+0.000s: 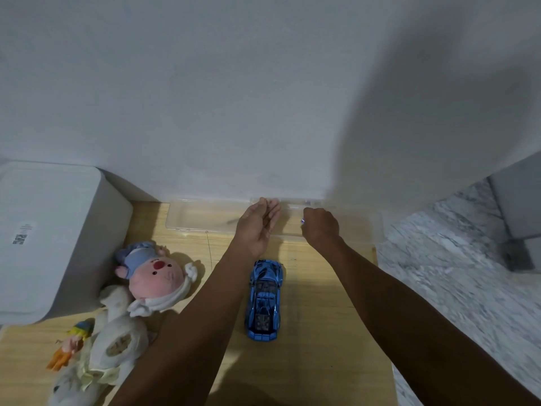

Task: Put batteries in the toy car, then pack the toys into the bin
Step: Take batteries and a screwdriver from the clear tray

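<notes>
A shiny blue toy car (265, 300) lies upright on the wooden table, nose toward the wall, between my forearms. Both hands reach past it over a clear plastic box (199, 218) set against the wall. My left hand (257, 227) is cupped with the palm turned inward, fingers loosely together, and nothing shows in it. My right hand (320, 227) is curled into a fist over the box's right part, pinching a small object (303, 221) with a purple glint; I cannot make out what it is. A white lidded bin (44, 238) stands at the left.
A pink plush toy (158, 273), a white plush toy (117, 341) and a small orange-and-yellow doll (73, 341) lie at the table's front left. A white wall rises right behind the box. Marbled floor (456, 273) lies beyond the table's right edge.
</notes>
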